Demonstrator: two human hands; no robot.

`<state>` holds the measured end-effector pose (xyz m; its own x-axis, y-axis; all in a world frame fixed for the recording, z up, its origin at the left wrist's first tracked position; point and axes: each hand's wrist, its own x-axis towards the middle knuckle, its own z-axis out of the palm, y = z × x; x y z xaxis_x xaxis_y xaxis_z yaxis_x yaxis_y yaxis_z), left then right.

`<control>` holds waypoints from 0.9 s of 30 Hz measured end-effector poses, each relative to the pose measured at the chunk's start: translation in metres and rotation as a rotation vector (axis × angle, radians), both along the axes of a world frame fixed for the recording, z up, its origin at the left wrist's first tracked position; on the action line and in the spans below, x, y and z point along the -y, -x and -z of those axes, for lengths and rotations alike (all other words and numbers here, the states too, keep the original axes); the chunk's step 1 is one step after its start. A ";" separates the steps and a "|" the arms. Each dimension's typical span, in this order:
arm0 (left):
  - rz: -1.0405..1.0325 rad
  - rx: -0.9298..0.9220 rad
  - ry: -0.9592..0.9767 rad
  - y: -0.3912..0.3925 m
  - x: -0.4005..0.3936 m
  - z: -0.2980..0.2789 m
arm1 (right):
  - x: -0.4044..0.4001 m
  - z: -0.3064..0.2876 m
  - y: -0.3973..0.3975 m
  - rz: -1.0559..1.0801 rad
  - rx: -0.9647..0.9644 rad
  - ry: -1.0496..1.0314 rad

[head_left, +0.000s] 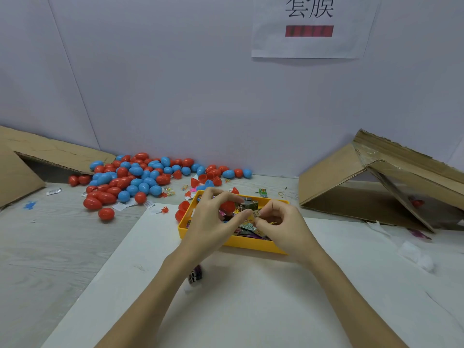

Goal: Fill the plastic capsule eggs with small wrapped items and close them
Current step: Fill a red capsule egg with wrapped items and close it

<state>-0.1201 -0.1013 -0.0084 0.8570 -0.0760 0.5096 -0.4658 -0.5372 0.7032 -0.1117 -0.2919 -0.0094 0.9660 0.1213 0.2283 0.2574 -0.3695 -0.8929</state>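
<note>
Both hands hover over a yellow tray (251,244) holding several small wrapped items. My left hand (213,219) curls its fingers round a red egg half (228,206). My right hand (278,222) pinches a small wrapped item (258,213) between thumb and fingers, close to the left thumb tip. A heap of closed red and blue capsule eggs (140,177) lies at the back left of the table. Open red halves (182,208) sit beside the tray's left wall.
Tilted cardboard flaps stand at the far left (30,162) and at the right (371,182). A white sheet (251,297) covers the table in front of the tray. A small wrapped item (195,275) lies under my left forearm. Scraps and small toys lie near the eggs.
</note>
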 end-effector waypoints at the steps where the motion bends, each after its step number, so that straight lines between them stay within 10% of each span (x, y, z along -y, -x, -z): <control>1: 0.008 -0.001 -0.019 0.000 0.000 0.001 | -0.001 0.000 0.001 -0.016 0.012 0.037; 20: 0.200 -0.311 0.496 0.006 0.013 -0.005 | -0.005 -0.006 0.008 0.048 -0.114 -0.457; 27: 0.210 -0.263 0.431 0.004 0.009 -0.006 | 0.001 -0.002 0.007 0.191 0.047 -0.172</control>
